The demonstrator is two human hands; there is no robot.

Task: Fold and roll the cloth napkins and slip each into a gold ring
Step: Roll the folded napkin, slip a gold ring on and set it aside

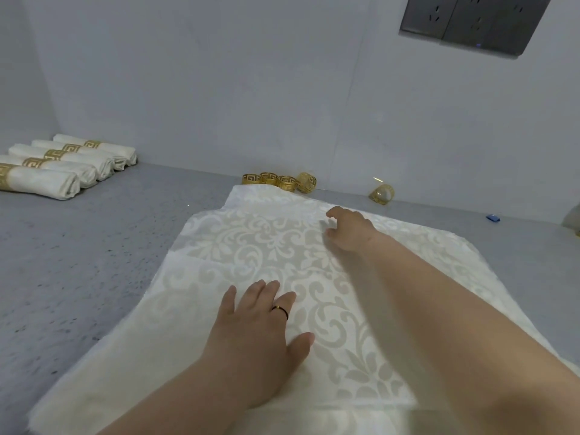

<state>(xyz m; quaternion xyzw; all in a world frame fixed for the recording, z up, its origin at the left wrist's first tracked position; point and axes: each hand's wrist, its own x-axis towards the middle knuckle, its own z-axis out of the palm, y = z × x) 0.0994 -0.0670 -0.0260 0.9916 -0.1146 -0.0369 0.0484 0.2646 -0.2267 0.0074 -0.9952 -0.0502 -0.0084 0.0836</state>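
Now: five ringed rolls (67,164), five loose gold rings (284,182), one flat napkin (251,246); both hands' grip released.

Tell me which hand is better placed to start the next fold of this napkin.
Probably right: the right hand is curled at the napkin's far part near a raised fold, while the left hand lies flat on it.

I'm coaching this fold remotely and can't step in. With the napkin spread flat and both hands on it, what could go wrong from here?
1. The napkin's far edge touches the loose gold rings; dragging it may knock them.
2. Only the left hand presses flat, so the right hand's pull may skew the cloth.
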